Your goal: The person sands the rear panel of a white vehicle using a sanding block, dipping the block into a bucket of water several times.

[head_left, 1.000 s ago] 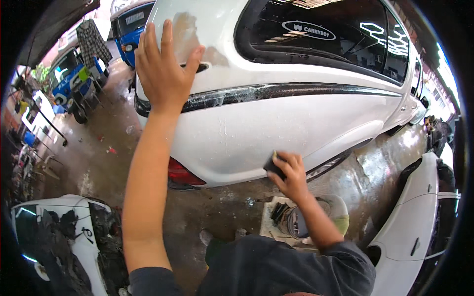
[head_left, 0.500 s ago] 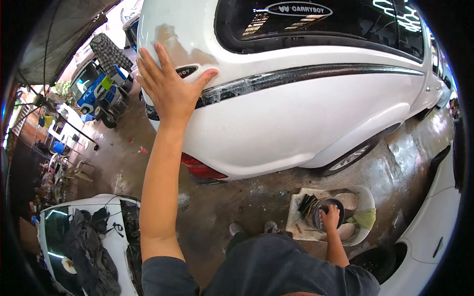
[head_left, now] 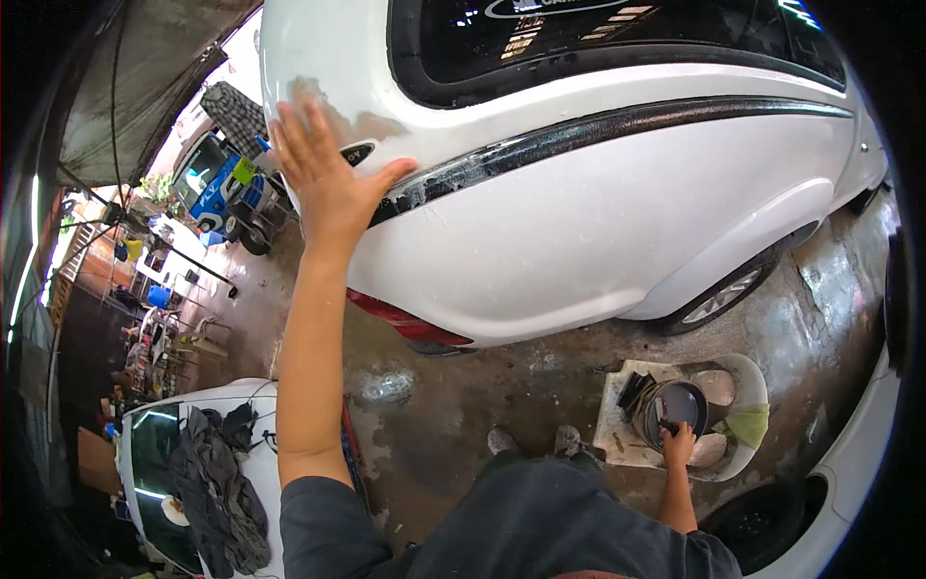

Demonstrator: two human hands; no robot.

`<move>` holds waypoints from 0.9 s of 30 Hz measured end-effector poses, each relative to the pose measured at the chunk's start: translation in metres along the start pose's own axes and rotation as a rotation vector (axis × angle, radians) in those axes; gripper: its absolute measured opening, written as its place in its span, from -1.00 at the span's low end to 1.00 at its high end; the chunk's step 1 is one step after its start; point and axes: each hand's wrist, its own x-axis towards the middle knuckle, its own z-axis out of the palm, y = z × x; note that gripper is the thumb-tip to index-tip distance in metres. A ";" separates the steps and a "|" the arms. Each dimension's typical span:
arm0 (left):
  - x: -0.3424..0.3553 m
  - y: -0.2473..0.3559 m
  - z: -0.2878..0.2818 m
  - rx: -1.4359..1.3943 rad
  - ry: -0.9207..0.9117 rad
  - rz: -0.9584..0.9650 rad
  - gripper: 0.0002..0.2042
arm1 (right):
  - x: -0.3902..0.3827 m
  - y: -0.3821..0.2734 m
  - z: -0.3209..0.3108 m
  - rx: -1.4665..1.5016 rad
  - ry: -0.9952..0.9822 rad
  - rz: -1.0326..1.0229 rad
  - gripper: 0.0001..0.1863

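Note:
My left hand [head_left: 333, 193] rests with fingers spread on the rear corner of a white vehicle [head_left: 540, 241]. Beside its fingers is a grey-brown patch [head_left: 376, 127] on the paint, and the thumb reaches toward a scuffed black trim strip [head_left: 502, 154]. Low on my right, my right hand [head_left: 679, 446] is closed on a small dark piece [head_left: 669, 426] at the near rim of a round dark bucket [head_left: 704, 410]. The bucket looks to hold liquid. What the dark piece is cannot be made out.
The bucket stands in a whitish tub [head_left: 757, 381] with dark flat pieces [head_left: 634, 394] and a green cloth [head_left: 748, 425]. Behind on the left, dark cloth [head_left: 217, 482] covers part of another white car [head_left: 159, 410]. A third white car [head_left: 849, 482] borders the right.
My right hand has drawn back from inside the bucket to its near rim, where a dark piece now shows. The left hand remains on the vehicle's corner; the whole view has shifted.

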 end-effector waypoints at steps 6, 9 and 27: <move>-0.003 0.003 -0.002 -0.053 -0.030 -0.118 0.44 | 0.045 0.009 0.032 -0.194 -0.058 0.078 -0.46; -0.024 -0.038 -0.013 0.008 -0.025 -0.193 0.43 | 0.064 0.010 0.044 -0.219 -0.254 0.115 -0.40; -0.025 0.001 -0.014 0.029 -0.020 -0.249 0.31 | 0.112 0.108 0.210 -0.324 -0.602 0.473 -0.43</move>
